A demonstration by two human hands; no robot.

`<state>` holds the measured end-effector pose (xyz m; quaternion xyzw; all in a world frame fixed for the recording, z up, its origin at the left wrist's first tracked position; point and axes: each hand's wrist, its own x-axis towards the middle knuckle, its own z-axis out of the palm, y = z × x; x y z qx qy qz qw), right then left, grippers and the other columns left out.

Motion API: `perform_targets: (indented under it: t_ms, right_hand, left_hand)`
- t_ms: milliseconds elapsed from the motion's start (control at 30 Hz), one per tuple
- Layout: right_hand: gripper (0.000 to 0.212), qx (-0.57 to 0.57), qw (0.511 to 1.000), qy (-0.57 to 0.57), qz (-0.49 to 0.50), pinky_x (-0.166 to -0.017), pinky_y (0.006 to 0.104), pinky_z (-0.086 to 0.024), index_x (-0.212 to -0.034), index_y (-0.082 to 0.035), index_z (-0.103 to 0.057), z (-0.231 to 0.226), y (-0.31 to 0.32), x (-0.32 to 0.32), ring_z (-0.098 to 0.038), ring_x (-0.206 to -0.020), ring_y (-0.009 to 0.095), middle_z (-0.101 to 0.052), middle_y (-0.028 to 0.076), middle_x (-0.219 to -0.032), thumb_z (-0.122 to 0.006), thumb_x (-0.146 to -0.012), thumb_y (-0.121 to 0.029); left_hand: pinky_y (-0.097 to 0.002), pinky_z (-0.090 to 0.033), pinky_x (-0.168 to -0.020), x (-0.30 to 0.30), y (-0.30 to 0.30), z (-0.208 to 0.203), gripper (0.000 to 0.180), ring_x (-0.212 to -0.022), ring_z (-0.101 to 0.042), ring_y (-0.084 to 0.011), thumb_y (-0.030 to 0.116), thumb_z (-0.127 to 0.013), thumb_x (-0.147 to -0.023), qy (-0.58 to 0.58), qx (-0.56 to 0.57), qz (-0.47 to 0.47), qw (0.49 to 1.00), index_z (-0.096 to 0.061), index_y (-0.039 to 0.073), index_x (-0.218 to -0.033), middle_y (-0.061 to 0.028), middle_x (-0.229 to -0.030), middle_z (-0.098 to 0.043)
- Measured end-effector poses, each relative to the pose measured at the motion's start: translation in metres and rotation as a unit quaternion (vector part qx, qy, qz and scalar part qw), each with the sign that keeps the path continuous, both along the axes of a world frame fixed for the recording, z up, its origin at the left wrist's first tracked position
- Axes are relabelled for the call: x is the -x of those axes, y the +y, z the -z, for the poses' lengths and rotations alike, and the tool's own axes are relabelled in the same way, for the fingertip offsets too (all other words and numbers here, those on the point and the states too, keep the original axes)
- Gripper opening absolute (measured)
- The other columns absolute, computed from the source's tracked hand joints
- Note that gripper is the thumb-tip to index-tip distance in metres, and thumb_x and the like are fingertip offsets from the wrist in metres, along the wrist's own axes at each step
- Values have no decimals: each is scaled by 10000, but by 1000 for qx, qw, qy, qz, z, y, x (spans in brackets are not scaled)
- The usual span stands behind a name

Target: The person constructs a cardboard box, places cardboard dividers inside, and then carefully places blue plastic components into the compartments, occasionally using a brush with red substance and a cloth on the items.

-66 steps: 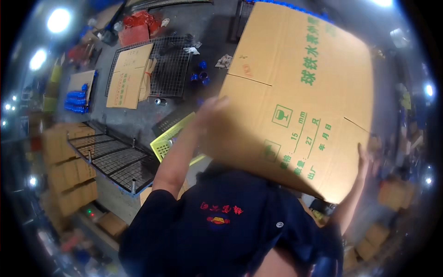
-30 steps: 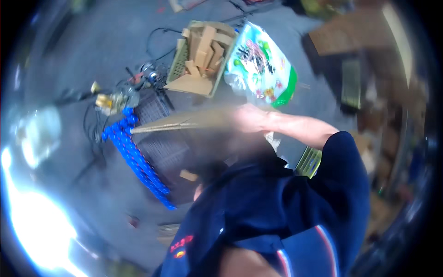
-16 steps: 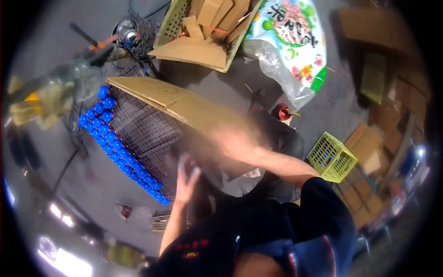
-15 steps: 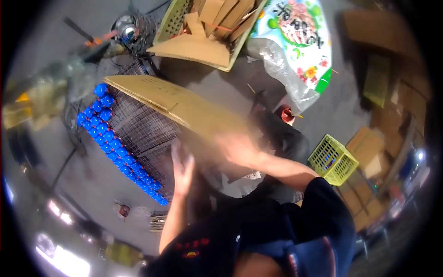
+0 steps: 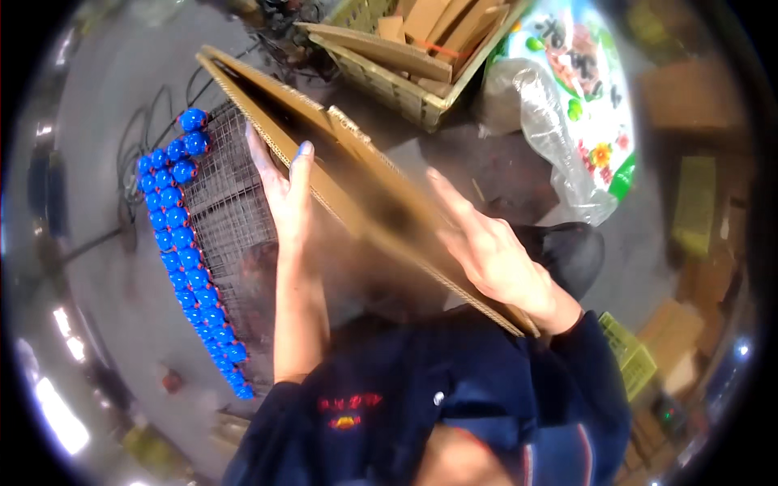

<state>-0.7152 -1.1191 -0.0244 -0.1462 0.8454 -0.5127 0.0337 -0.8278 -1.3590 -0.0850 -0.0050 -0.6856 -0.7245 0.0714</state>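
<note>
A partly spread, flattened cardboard box (image 5: 324, 174) slants across the middle, its long edges running from upper left to lower right. A dark gap shows between its panels. My left hand (image 5: 285, 198) is at its left edge, thumb over the cardboard and fingers along the outer side. My right hand (image 5: 494, 255) lies against the right panel with fingers stretched out and pointing up and away. To the left, shiny blue balls with red bits (image 5: 182, 237) line the edge of a dark wire-mesh rack (image 5: 231, 202).
A yellow-green crate (image 5: 429, 101) of cardboard pieces stands at the far side. Beside it lies a printed plastic sack (image 5: 579, 113). A small yellow crate (image 5: 628, 356) and flat cardboard (image 5: 673, 324) are at the right. Cables (image 5: 130, 154) trail on the floor at the left.
The box has tipped up and its panels have parted. My left hand has moved up onto its edge. My right hand has shifted right along the panel. The view has also shifted.
</note>
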Motion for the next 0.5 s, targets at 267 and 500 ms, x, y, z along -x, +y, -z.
perform_targets:
  t_ms: [267, 500]
  right_hand:
    - [505, -167, 945, 268, 88, -823, 438, -564, -1395, -106, -502, 1, 3, -5, -660, -953, 400, -643, 205, -1189, -511, -898, -15]
    - [394, -375, 859, 315, 150, -1007, 451, -451, -1332, -109, -568, -29, -30, -46, -565, -1190, 343, -604, 180, -1263, -578, -938, -124]
  left_hand:
    - [-348, -263, -1171, -109, -96, -47, 818, -1427, -331, -256, -67, -536, -765, 17, 88, 70, 994, -212, -70, -1516, -214, -1530, -347]
    - [-272, -420, -997, -204, -93, -76, 792, -1219, -551, -192, 125, -576, -784, -170, 196, 79, 963, -292, 3, -1514, -208, -1424, -511]
